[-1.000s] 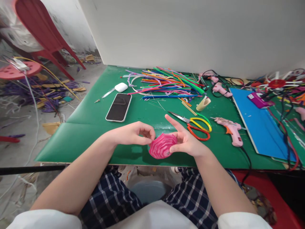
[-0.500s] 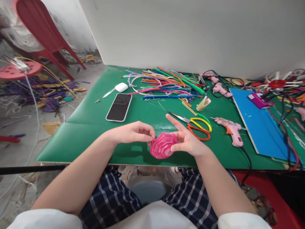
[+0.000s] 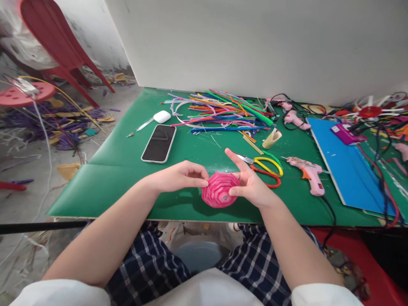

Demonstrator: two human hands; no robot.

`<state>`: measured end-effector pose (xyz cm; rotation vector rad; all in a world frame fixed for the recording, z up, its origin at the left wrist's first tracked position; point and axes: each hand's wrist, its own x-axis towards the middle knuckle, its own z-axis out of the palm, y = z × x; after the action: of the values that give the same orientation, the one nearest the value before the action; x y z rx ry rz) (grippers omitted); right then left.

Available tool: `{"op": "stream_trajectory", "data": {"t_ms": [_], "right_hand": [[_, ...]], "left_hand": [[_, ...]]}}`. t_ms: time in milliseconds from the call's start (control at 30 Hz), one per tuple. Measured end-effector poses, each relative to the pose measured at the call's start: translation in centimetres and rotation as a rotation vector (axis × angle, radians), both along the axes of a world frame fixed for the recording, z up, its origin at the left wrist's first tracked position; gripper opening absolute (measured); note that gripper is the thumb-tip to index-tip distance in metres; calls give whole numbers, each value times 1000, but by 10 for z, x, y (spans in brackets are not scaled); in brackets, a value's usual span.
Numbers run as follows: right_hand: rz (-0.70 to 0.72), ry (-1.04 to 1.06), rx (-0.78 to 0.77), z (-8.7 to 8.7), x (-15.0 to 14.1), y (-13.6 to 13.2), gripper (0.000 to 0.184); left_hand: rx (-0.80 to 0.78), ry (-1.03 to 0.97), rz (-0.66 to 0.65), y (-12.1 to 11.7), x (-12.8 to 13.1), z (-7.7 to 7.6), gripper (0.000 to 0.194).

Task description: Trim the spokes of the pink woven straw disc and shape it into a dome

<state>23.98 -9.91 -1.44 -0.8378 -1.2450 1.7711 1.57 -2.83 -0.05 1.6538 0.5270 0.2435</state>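
Note:
A pink ribbed dome-shaped piece (image 3: 219,190) woven of pipe cleaners sits between my two hands, just above the near edge of the green table (image 3: 121,170). My left hand (image 3: 180,176) pinches its left rim with curled fingers. On its right side, my right hand (image 3: 250,182) holds it with thumb and lower fingers while the index finger points out straight. A heap of coloured pipe cleaners (image 3: 223,111) lies at the back of the table.
A phone (image 3: 159,143) and a white earbud case (image 3: 162,116) lie at left. Scissors with yellow and red handles (image 3: 264,166), pink glue guns (image 3: 307,172), a blue board (image 3: 344,163) and tangled cords fill the right. A red chair (image 3: 57,38) stands on the littered floor.
The pink piece has turned a little and risen slightly between my hands. My right hand shifted a bit toward the right and up. Nothing else moved.

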Motion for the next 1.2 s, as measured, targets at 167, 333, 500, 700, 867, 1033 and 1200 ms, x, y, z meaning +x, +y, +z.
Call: {"op": "stream_trajectory", "data": {"t_ms": [167, 333, 500, 700, 867, 1033, 1200], "right_hand": [[-179, 11, 41, 2, 8, 3, 84], [-305, 2, 54, 2, 10, 6, 77], [-391, -19, 56, 1, 5, 8, 73], [-409, 27, 42, -1, 6, 9, 60], [-393, 39, 77, -1, 8, 8, 59], [-394, 31, 76, 0, 4, 8, 60], [-403, 8, 74, 0, 2, 8, 61]], "left_hand": [[-93, -84, 198, 7, -2, -7, 21], [-204, -223, 357, 9, 0, -16, 19], [-350, -331, 362, 5, 8, -20, 26], [-505, -354, 383, 3, 13, -23, 24], [-533, -384, 401, 4, 11, -24, 25], [-534, -373, 403, 5, 11, -26, 26], [-510, -349, 411, 4, 11, -26, 27]]}}
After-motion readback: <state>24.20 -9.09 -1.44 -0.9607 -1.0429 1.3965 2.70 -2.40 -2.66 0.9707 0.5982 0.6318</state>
